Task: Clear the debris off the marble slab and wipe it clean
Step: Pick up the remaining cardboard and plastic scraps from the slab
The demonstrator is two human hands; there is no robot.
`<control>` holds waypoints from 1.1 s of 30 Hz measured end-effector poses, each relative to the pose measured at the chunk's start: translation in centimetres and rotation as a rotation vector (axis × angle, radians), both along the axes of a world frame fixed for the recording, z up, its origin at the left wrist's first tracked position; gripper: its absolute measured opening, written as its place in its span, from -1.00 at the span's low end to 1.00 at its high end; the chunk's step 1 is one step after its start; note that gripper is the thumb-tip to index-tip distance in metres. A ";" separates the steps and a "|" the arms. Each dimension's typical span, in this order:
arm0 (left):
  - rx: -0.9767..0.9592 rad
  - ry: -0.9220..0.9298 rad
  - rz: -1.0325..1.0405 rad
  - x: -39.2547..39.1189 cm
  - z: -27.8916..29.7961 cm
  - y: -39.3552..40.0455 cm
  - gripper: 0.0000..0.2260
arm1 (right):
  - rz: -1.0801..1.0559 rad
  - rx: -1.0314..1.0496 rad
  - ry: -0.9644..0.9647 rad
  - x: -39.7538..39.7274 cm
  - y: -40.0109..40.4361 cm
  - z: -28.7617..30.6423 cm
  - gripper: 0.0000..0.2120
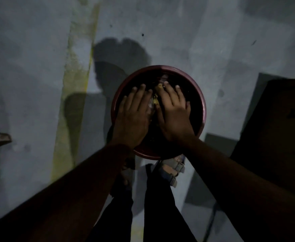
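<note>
A round dark-red bucket (pixel 203 109) stands on the grey floor in front of my feet. Both hands hover over its mouth, side by side with fingers straight and pointing away from me. My left hand (pixel 134 112) covers the left half, my right hand (pixel 173 110) the right half. Between the two hands shows a small clump of yellowish and pale debris (pixel 154 101). Whether either hand touches the debris is unclear. The inside of the bucket is dark and mostly hidden. The marble slab is not in view.
My sandalled feet (pixel 171 170) stand just behind the bucket. A yellow-green stained strip (pixel 73 79) runs down the floor on the left. A dark block (pixel 272 119) fills the right side. A dark object with a pale tip (pixel 1 137) juts in at the left edge.
</note>
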State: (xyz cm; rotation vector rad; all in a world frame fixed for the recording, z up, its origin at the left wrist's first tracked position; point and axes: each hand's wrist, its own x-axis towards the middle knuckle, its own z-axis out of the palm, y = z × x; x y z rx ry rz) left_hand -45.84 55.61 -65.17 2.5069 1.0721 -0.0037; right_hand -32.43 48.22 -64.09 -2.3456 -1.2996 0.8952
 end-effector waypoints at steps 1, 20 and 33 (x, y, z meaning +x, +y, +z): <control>0.020 0.026 -0.014 0.1 -0.3 0.0 -0.55 | 0.042 -0.045 -0.032 -0.1 0.0 -0.5 -0.48; -0.043 0.210 -0.056 1.5 -5.2 0.3 -0.44 | 0.183 -0.185 -0.152 -0.2 0.3 -6.4 -0.36; 0.141 0.195 -0.053 0.1 6.1 0.4 -0.41 | 0.156 -0.074 -0.109 0.2 -1.4 5.4 -0.38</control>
